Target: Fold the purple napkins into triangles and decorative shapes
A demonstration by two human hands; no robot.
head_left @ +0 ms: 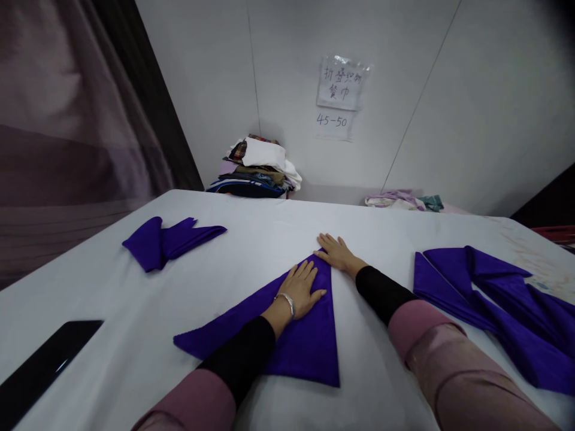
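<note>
A purple cloth napkin point(309, 353) lies flat on the white-covered table in front of me, folded into a rough triangle with its narrow tip pointing away. My left hand point(300, 288) rests palm down on its upper part, fingers spread, a silver bracelet at the wrist. At the far tip, my right hand point(335, 251) is laid flat, its fingers reaching past the cloth's corner onto the tablecloth. Neither hand grasps the fabric. Part of the napkin is hidden under my left hand and sleeve.
A folded purple napkin point(168, 242) sits at the far left, and more purple cloths point(489, 305) lie at the right. A black flat device point(49, 365) is at the left edge. Clothes are piled point(258, 167) behind the table, below a paper sign point(339, 90) on the wall.
</note>
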